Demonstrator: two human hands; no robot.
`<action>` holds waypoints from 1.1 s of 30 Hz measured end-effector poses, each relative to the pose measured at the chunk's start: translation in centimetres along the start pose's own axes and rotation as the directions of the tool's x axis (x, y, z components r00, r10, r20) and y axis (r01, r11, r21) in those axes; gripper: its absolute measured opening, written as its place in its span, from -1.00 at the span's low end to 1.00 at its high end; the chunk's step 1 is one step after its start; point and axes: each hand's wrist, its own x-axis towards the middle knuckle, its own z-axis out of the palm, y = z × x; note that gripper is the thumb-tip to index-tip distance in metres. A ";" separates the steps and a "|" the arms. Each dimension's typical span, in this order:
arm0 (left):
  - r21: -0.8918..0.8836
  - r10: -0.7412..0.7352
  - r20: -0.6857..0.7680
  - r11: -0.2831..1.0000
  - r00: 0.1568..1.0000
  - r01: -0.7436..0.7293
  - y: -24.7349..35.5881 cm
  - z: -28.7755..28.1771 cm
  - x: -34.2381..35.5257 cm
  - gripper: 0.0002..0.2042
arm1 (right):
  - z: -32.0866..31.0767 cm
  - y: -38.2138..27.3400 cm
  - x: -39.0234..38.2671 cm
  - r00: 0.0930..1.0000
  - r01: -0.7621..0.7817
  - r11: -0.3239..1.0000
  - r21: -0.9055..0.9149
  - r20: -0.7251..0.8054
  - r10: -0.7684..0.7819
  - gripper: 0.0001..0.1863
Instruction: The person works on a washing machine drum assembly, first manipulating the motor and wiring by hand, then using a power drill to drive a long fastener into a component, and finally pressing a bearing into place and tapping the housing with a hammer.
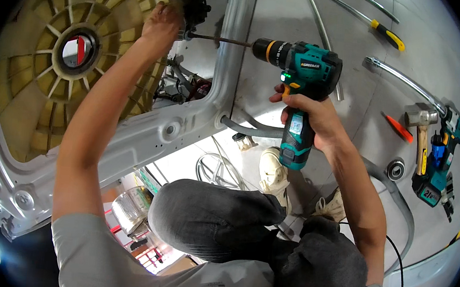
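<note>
In my right hand [320, 116] is a teal and black cordless drill [310, 68], its pistol grip wrapped by my fingers and a small green light lit on its side. A long thin bit [222, 39] runs left from the chuck to a spot just below a black part [196, 8] inside an opened machine. My left hand [163, 22] reaches up next to that black part, fingers curled; what they grip is hidden. Behind my left arm is a large yellowish ribbed round tub [33, 77] with a hole at its hub.
A grey metal frame [137, 143] surrounds the tub. Grey hoses [395, 193] lie on the tiled floor. To the right are a hammer [422, 138], a second cordless tool [442, 156], a bearing [395, 169], and a yellow-handled screwdriver [387, 35]. My bent knees are below.
</note>
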 end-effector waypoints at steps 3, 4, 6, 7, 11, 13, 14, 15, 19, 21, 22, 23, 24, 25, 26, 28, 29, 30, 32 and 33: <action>0.084 -0.021 0.065 0.996 0.998 0.015 0.1 -0.4 0.2 -0.69 | -0.1 1.4 -0.7 1.000 0.002 0.999 0.045 0.017 -0.003 -0.59; 0.088 0.007 -0.014 0.996 1.000 -0.006 -0.1 -0.4 0.1 -0.70 | -0.1 1.6 -1.0 1.000 0.019 0.999 0.048 0.016 -0.020 -0.58; 0.068 0.018 -0.076 0.998 0.997 -0.013 -0.3 -0.4 0.1 -0.70 | -0.3 2.1 -1.5 0.999 0.036 0.999 0.037 0.006 -0.036 -0.59; 0.055 0.022 -0.107 0.998 0.994 -0.016 -0.3 -0.3 0.1 -0.70 | -0.4 2.3 -1.6 0.999 0.044 0.999 0.030 0.000 -0.044 -0.59; 0.028 0.005 -0.054 1.000 0.999 -0.003 -0.2 -1.2 0.2 -0.73 | -0.8 2.3 -2.0 0.998 0.001 0.997 0.074 -0.068 0.004 -0.60; 0.055 -0.003 -0.079 0.998 0.997 0.007 -0.3 -0.7 -0.1 -0.75 | -1.0 2.0 -1.8 0.997 0.029 0.999 0.014 -0.070 -0.028 -0.59; 0.061 0.008 -0.033 0.998 0.999 -0.006 -0.4 -0.8 0.0 -0.75 | -1.4 1.7 -1.6 0.996 0.064 0.997 -0.035 -0.066 -0.066 -0.60; 0.064 0.019 0.014 0.998 1.000 -0.020 -0.5 -0.8 0.2 -0.76 | -1.8 1.4 -1.3 0.993 0.098 0.992 -0.083 -0.059 -0.103 -0.60; 0.046 -0.017 0.036 0.999 0.999 0.015 -0.4 -1.7 0.5 -0.71 | -3.2 -1.3 -0.5 0.860 0.423 0.455 -0.783 0.188 -0.475 -0.66; 0.082 -0.030 0.025 0.996 0.999 0.027 -0.2 -1.3 0.5 -0.71 | -3.5 -1.8 0.2 0.784 0.514 0.274 -0.813 0.315 -0.535 -0.65; 0.102 -0.035 0.019 0.994 0.999 0.033 -0.1 -1.1 0.6 -0.71 | -3.6 -2.0 0.3 0.740 0.552 0.179 -0.815 0.379 -0.556 -0.65; 0.086 -0.027 0.000 0.996 1.000 0.027 -0.1 -0.8 0.5 -0.71 | -3.1 -2.0 0.1 0.854 0.466 0.478 -0.744 0.236 -0.464 -0.65; 0.072 -0.019 -0.019 0.997 1.000 0.020 -0.2 -0.5 0.3 -0.71 | -2.1 -2.1 -0.1 0.940 0.325 0.728 -0.604 0.120 -0.320 -0.65; 0.058 -0.011 -0.038 0.998 0.999 0.013 -0.2 -0.3 0.2 -0.71 | -1.5 -2.1 -0.2 0.990 0.143 0.902 -0.406 0.042 -0.138 -0.65; 0.060 -0.004 -0.033 0.998 0.999 0.006 -0.2 0.0 0.0 -0.71 | -1.4 -2.1 0.0 0.990 0.140 0.934 -0.328 0.045 -0.132 -0.63; 0.066 0.006 -0.045 0.998 0.999 -0.003 -0.3 -0.6 0.5 -0.70 | -2.6 -2.5 0.6 0.994 0.110 0.936 -0.333 0.034 -0.105 -0.61; 0.049 0.009 -0.053 0.999 0.999 -0.006 -0.3 -0.4 0.4 -0.69 | -2.9 -2.6 1.0 0.996 0.090 0.939 -0.331 0.031 -0.085 -0.60; 0.031 0.012 -0.062 0.999 0.998 -0.010 -0.3 -0.2 0.3 -0.68 | -2.9 -3.0 1.2 0.999 0.047 0.973 -0.225 0.025 -0.042 -0.61; 0.040 0.001 -0.067 0.999 0.998 0.002 -0.2 -0.1 0.3 -0.69 | -3.0 -2.8 1.3 1.000 0.020 0.982 -0.190 0.008 -0.019 -0.60; 0.066 -0.012 -0.063 0.998 0.998 0.017 -0.1 -0.1 0.4 -0.71 | -3.0 -2.7 1.3 1.000 0.007 0.985 -0.174 0.002 -0.007 -0.60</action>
